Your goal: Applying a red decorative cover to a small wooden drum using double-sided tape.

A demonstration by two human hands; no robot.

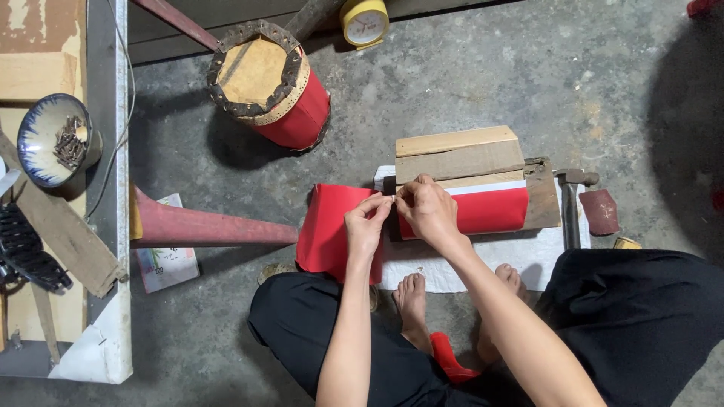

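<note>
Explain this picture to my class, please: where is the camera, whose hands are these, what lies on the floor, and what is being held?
The single picture comes from a camera worn on a person's head, looking down at their own bare hands. The person crouches on a concrete floor. The left hand and the right hand meet and pinch the edge of a red cloth draped over a wooden block. A white sheet lies underneath and a hammer rests beside it. Farther off stand a small red drum and a blue-rimmed bowl of nails on a bench.
</note>
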